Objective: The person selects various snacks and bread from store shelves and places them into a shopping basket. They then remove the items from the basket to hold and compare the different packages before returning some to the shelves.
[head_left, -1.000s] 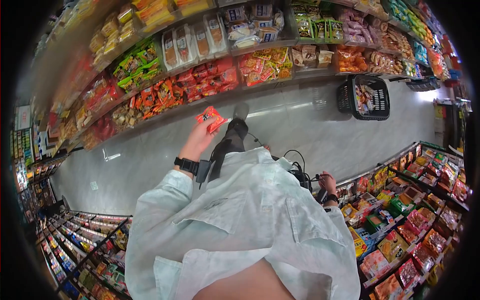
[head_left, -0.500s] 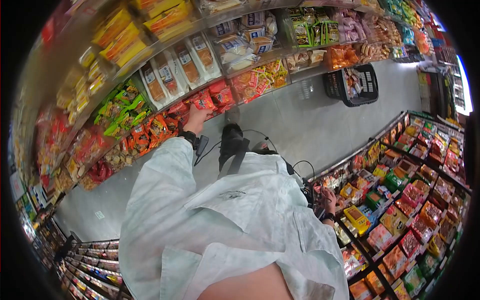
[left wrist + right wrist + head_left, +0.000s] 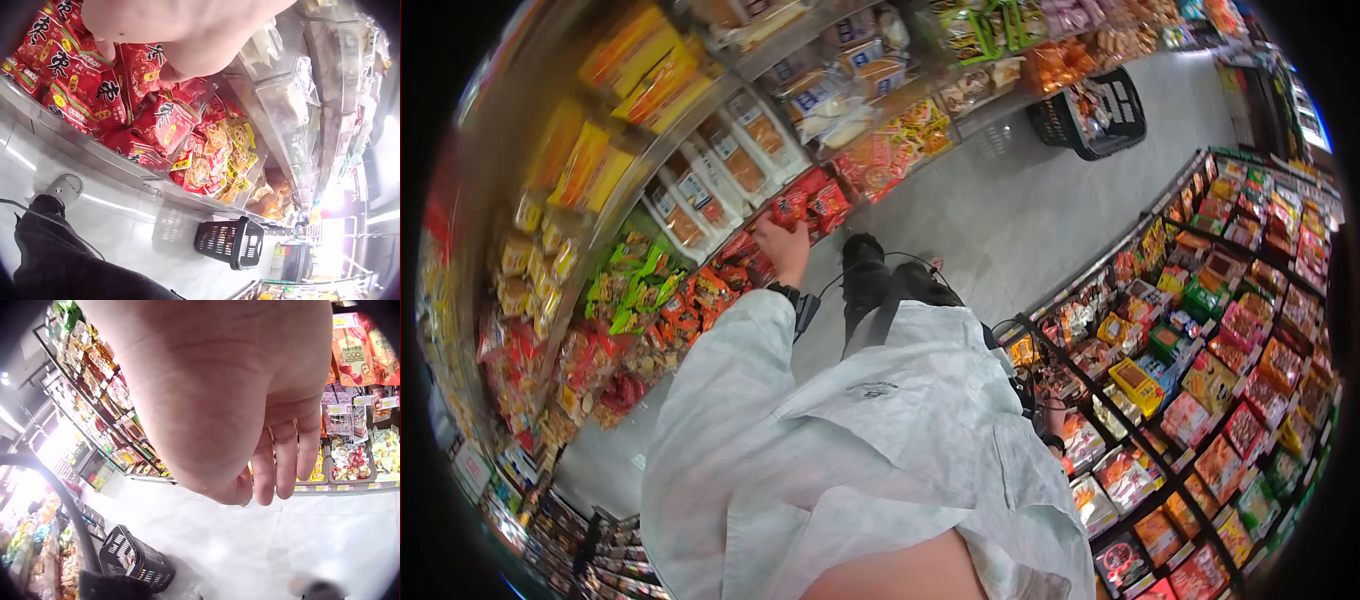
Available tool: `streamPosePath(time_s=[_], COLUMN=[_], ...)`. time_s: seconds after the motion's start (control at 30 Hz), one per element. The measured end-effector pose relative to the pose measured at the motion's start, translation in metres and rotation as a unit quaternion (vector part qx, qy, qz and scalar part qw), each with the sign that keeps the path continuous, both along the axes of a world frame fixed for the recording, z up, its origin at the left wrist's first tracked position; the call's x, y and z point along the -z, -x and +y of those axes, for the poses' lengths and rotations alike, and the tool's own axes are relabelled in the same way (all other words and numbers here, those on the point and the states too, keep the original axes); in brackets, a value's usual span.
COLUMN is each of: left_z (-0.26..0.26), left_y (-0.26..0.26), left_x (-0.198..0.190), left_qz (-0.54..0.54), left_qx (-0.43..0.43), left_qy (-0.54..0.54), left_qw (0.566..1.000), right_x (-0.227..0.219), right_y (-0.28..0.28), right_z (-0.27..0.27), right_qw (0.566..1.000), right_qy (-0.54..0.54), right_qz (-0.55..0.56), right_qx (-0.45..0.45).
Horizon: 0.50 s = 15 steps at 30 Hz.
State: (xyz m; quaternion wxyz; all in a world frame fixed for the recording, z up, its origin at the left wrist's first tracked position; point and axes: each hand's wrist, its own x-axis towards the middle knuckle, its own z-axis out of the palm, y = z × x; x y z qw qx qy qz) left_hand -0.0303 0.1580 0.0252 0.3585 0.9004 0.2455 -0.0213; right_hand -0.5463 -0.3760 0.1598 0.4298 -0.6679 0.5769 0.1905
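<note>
My left hand reaches down into a shelf bin of red snack packets with dark printed characters. In the left wrist view, the hand covers the upper part of the bin, its fingertips right among the packets. One packet shows between finger and thumb; whether they pinch it I cannot tell. At my right side hangs my right hand, fingers loose and slightly bent, with nothing in them.
Beside the red packets lie red-and-yellow snack bags. Above them are packaged long cakes, and green packets sit to the left. A black shopping basket with goods stands on the floor. Another snack display runs along my right.
My left hand has carried a red packet from over the floor to the shelf bin and now reaches lower among the packets. The view has turned and moved nearer the shelf.
</note>
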Motion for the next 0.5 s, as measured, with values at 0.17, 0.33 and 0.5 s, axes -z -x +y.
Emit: streamPosePath(time_s=[0.17,0.33,0.5], left_z=[0.001,-0.026,-0.075], left_y=[0.009,0.016,0.030], left_x=[0.003,-0.019,-0.029], left_qz=[0.020,-0.022,-0.048], left_qx=[0.077,0.089,0.036], left_qy=[-0.055,-0.048,0.023], left_qw=[0.995,0.995,0.998], right_x=[0.012,0.069,0.109], right_y=[-0.009,0.011,-0.007], right_z=[0.010,-0.037,-0.096], right_qw=[0.997,0.969,0.950], right_qy=[-0.027,0.061,-0.157], right_qz=[-0.035,-0.199,-0.145], right_qx=[0.070,-0.130,0.226])
